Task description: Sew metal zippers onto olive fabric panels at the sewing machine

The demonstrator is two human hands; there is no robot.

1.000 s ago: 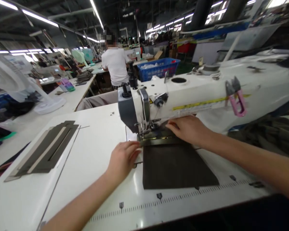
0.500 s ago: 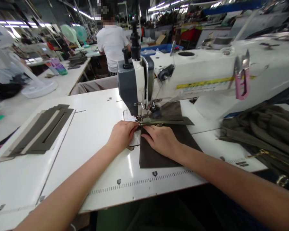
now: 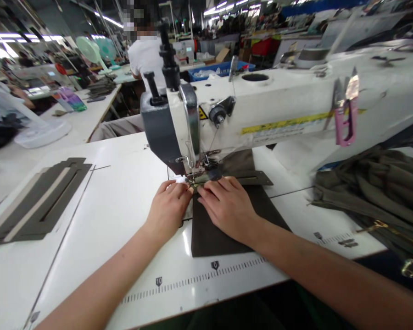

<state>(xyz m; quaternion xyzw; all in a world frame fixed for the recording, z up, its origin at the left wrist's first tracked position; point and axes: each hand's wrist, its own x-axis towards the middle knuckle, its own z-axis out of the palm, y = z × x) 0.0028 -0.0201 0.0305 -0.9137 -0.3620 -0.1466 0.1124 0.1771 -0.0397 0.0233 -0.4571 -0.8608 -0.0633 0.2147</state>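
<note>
Both hands flat on the dark fabric panel (image 3: 227, 229) at the presser foot (image 3: 201, 176), mid-counter. Left hand (image 3: 168, 206) fingers together at its left edge, right hand (image 3: 227, 204) spread on top; no pinch. Keep pressure light and even, fingertips off the needle line.

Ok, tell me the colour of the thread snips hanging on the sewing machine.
Pink handles, on the thread snips, clearest in the head view.

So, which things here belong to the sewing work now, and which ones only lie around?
In use:
- dark fabric piece, under the right hand
- left hand at its left edge
- sewing machine

Lying about:
- stack of cut pieces
- pink thread snips, hanging on the machine
- olive cloth heap
- fan
</note>
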